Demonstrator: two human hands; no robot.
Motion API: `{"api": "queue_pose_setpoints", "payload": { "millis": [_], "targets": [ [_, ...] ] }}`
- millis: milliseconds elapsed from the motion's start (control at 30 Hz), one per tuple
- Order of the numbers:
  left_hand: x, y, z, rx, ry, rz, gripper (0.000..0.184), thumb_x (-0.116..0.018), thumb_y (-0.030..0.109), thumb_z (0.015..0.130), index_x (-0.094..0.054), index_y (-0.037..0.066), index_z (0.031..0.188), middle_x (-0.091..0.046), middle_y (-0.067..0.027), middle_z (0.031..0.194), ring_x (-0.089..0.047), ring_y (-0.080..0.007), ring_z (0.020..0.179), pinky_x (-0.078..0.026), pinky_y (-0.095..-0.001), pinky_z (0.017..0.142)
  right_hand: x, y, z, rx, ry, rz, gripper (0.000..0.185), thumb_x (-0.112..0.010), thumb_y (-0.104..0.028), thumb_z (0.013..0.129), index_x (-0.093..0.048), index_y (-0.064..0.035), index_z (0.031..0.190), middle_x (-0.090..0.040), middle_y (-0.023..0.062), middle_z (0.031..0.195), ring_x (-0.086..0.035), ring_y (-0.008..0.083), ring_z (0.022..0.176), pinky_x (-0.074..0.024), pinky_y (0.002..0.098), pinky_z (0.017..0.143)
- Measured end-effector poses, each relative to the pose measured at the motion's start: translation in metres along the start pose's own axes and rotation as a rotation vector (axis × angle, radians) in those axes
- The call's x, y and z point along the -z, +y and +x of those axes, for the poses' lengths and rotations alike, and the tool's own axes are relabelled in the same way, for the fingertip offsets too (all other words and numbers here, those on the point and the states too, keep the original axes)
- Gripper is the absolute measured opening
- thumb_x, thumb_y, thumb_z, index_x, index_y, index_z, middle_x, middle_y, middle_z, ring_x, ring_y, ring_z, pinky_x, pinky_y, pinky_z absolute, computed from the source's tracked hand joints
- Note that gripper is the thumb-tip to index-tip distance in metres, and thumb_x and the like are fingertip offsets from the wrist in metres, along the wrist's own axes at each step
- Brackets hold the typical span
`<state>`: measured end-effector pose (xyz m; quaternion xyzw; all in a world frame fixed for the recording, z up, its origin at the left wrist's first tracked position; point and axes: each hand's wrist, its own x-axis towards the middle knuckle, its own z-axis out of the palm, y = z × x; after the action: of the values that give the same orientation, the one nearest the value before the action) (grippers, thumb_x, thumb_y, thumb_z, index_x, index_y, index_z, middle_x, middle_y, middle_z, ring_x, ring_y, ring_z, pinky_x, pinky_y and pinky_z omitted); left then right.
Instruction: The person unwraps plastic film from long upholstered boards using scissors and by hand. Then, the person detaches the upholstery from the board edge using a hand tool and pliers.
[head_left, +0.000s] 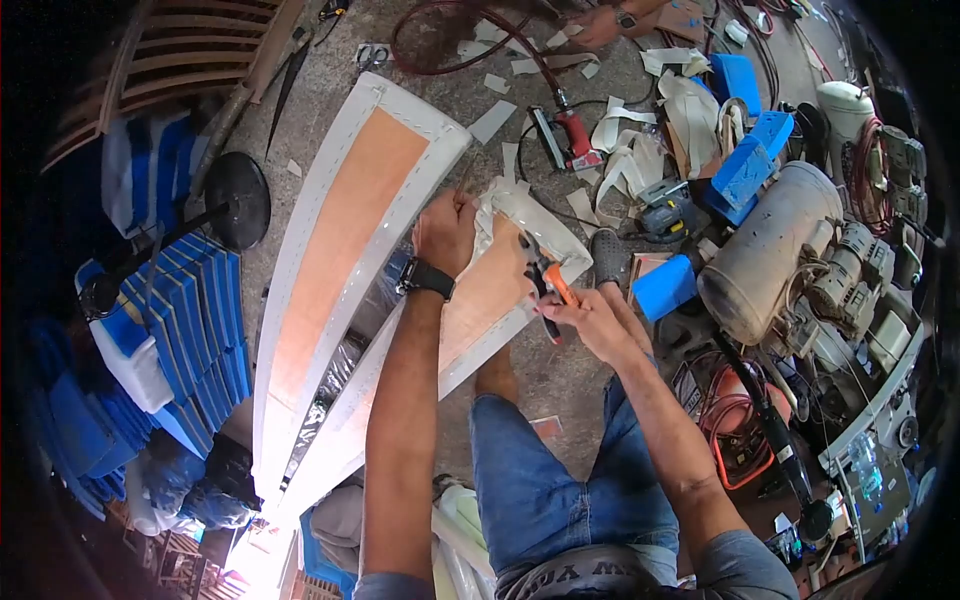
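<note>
My right hand (590,322) is wrapped round pliers (553,283) with orange and black handles. Their dark jaws lie over the near end of a long wooden panel (483,290) edged with white fabric (530,212). At the opposite side of that panel, my left hand (445,232) is closed, fingers curled beside the bunched fabric; what they hold, if anything, is hidden. Left of it leans a second long panel (345,210), its white fabric border fastened by rows of staples.
A red staple gun (575,138) on a hose lies among fabric scraps on the concrete floor. To the right stand a compressor tank (770,250) and blue pieces (752,160). Blue padded stacks (190,320) and a round black base (237,200) are at left. Another person's hand (597,28) shows at top.
</note>
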<state>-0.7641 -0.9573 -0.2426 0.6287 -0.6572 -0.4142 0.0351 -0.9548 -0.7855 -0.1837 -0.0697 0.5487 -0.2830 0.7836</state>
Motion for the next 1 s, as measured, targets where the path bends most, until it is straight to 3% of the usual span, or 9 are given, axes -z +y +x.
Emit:
{"api": "queue_pose_setpoints", "payload": {
  "millis": [167,267,300,333,433,533,567,700,1000],
  "targets": [
    [-0.013,-0.018,0.012,0.066,-0.075,-0.261,0.027,-0.064,0.025,0.093,-0.066,-0.002,0.097,-0.071,-0.0159,0.085,-0.067,-0.025,0.08,-0.051,-0.0384,0.073,0.008,0.006,0.041,-0.052,-0.096,0.274,0.03,-0.065,-0.014,0.093,-0.065,0.0064,0.115,-0.07,0.0148,0.11,-0.07,0.0211,0.099,-0.0555,0.0371,0.09],
    [-0.012,-0.023,0.015,0.075,-0.101,-0.286,0.028,-0.065,0.024,0.093,-0.066,-0.003,0.098,-0.071,-0.0148,0.086,-0.066,-0.0217,0.081,-0.051,-0.0361,0.075,0.007,0.001,0.053,-0.062,-0.157,0.346,0.03,-0.061,-0.009,0.093,-0.064,0.0091,0.116,-0.066,0.0234,0.122,-0.068,0.0286,0.109,-0.0557,0.0388,0.092],
    [-0.012,-0.023,0.016,0.081,-0.115,-0.271,0.027,-0.065,0.024,0.093,-0.066,-0.003,0.099,-0.071,-0.0146,0.087,-0.066,-0.0215,0.082,-0.051,-0.0355,0.076,0.001,-0.002,0.055,-0.061,-0.103,0.381,0.022,-0.064,-0.009,0.092,-0.065,0.0059,0.107,-0.07,0.0176,0.107,-0.07,0.0225,0.097,-0.0571,0.0323,0.079],
    [-0.013,-0.026,0.017,0.08,-0.119,-0.271,0.027,-0.065,0.024,0.093,-0.066,-0.003,0.099,-0.071,-0.0146,0.087,-0.066,-0.0215,0.082,-0.051,-0.0355,0.076,-0.005,-0.003,0.055,-0.062,-0.1,0.383,0.022,-0.064,-0.009,0.092,-0.065,0.0059,0.107,-0.07,0.0176,0.107,-0.07,0.0225,0.097,-0.0571,0.0323,0.079],
    [-0.024,-0.033,0.013,0.017,-0.039,-0.371,0.028,-0.066,0.026,0.093,-0.067,-0.002,0.098,-0.071,-0.0149,0.087,-0.067,-0.0231,0.081,-0.051,-0.0357,0.076,-0.018,0.015,0.044,0.117,0.134,-0.226,0.011,-0.066,-0.01,0.092,-0.06,-0.0017,0.093,-0.055,-0.0018,0.07,-0.052,0.0088,0.062,-0.0416,0.028,0.055],
    [-0.029,-0.027,0.006,-0.036,0.016,-0.361,0.029,-0.066,0.029,0.093,-0.067,0.0,0.097,-0.07,-0.0143,0.084,-0.066,-0.0228,0.08,-0.051,-0.0356,0.075,-0.005,0.045,0.008,0.068,0.069,-0.141,0.01,-0.067,-0.01,0.089,-0.062,-0.0017,0.093,-0.052,-0.0037,0.07,-0.053,0.0091,0.064,-0.0417,0.0278,0.056],
    [-0.03,-0.024,0.004,0.013,0.047,-0.347,0.029,-0.066,0.029,0.093,-0.067,0.0,0.097,-0.069,-0.014,0.084,-0.066,-0.0221,0.079,-0.051,-0.0353,0.074,0.001,0.036,-0.011,-0.058,0.052,-0.013,0.014,-0.066,-0.01,0.089,-0.066,0.0011,0.098,-0.063,0.0012,0.082,-0.054,0.0096,0.069,-0.044,0.0281,0.06],
    [-0.023,-0.014,0.002,0.094,0.032,-0.343,0.028,-0.065,0.028,0.095,-0.065,0.0,0.098,-0.068,-0.0095,0.087,-0.063,-0.0177,0.081,-0.05,-0.0327,0.076,0.035,0.057,-0.039,-0.02,-0.009,0.394,0.03,-0.063,-0.008,0.088,-0.068,0.006,0.114,-0.07,0.0147,0.115,-0.056,0.0096,0.075,-0.0471,0.0262,0.067],
    [-0.027,-0.02,0.006,0.044,0.067,-0.313,0.027,-0.066,0.026,0.094,-0.066,-0.002,0.096,-0.07,-0.0103,0.085,-0.065,-0.019,0.079,-0.051,-0.0328,0.074,0.059,0.071,-0.038,-0.055,0.041,0.252,0.022,-0.061,-0.008,0.091,-0.068,0.0052,0.107,-0.069,0.0133,0.112,-0.063,0.0178,0.086,-0.0544,0.0322,0.073]
  ]
}}
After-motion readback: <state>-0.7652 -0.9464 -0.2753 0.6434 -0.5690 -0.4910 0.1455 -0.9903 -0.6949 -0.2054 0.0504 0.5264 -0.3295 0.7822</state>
